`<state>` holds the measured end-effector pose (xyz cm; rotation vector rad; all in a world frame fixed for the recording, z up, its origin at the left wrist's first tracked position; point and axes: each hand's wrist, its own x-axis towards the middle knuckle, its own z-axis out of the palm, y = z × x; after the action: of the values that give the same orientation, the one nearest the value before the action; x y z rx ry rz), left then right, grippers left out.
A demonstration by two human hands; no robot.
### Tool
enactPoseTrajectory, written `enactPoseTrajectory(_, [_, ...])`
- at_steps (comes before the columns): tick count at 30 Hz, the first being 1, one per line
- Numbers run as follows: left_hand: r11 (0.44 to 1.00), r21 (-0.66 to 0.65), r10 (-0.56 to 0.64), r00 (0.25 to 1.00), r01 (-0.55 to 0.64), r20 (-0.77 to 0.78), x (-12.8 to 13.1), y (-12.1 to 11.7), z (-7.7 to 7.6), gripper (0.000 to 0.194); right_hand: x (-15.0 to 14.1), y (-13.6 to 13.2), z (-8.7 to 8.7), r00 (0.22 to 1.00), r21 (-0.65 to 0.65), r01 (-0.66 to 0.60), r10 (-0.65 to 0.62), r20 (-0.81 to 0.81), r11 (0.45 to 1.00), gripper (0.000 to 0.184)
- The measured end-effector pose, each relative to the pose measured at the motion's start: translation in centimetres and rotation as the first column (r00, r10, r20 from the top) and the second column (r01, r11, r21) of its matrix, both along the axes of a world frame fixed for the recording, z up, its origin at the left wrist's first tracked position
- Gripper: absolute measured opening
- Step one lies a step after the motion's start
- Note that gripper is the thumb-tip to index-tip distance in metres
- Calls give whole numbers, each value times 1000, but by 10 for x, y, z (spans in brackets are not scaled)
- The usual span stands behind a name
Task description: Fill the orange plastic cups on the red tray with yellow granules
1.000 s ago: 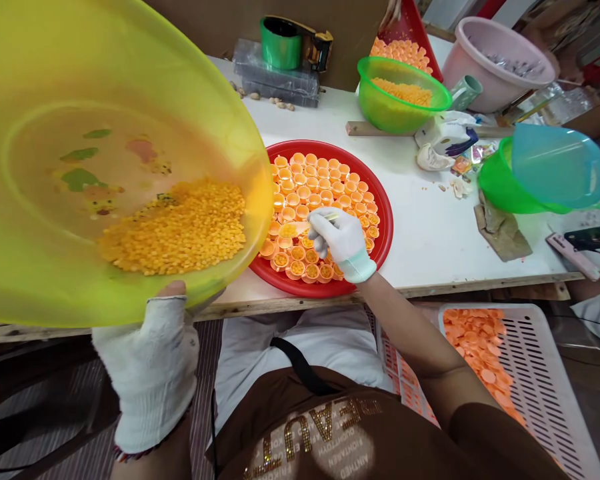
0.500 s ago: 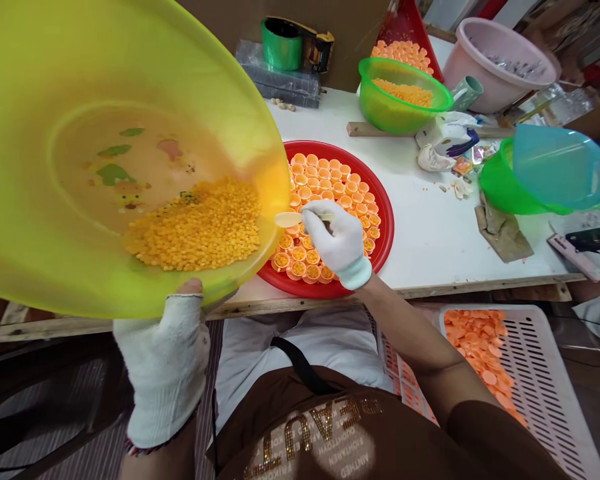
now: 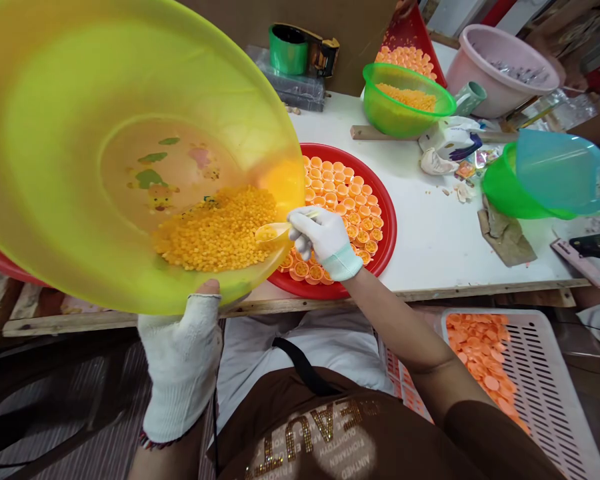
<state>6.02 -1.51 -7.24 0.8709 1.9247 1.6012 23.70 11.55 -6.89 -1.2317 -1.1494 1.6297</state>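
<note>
My left hand (image 3: 183, 363), in a white fingerless glove, grips the near rim of a big yellow-green plastic bowl (image 3: 80, 120) and holds it tilted toward me. A heap of yellow grains (image 3: 217, 230) lies in the bowl's low side. My right hand (image 3: 323, 240), gloved in white, pinches a small clear spoon (image 3: 275, 231) whose tip reaches over the bowl's rim into the grains. Behind it a red round tray (image 3: 385, 220) carries several small orange cups (image 3: 345, 190); those nearest me hold yellow grains.
On the white table stand a green bowl of grains (image 3: 407, 100), a pink tub (image 3: 500, 67), stacked green and blue bowls (image 3: 550, 177), a tape dispenser (image 3: 305, 50) and a crumpled cloth (image 3: 505, 233). A white slotted crate of orange lids (image 3: 510, 373) sits low on my right.
The spoon has left the cups on the red tray and moved left into the bowl's grains. The bowl has shifted right, covering more of the tray.
</note>
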Motion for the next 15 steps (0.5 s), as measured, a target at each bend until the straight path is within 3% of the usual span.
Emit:
enactPoseTrajectory(5, [993,45,114,993,-113,-24,-4,4,8,35,17,1,0,1000,-19,12,-12,-14,1000,24])
enactPoseTrajectory(8, [983,110,155,985,-146,-74,-9,6,11,32,23,-1,-7,994,32,7,-10,110,999,22])
enactPoseTrajectory(10, [982,116,166,978,-151,-130,-12,7,13,26,24,-3,-16,969,152,-20,-18,245,988,18])
enactPoseTrajectory(12, [984,110,158,973,-141,-169,-14,7,13,22,25,-5,-26,924,348,-107,-35,380,931,16])
enactPoseTrajectory(15, [984,132,143,979,-123,-147,-16,6,12,21,27,-9,-33,870,585,-272,-66,490,764,18])
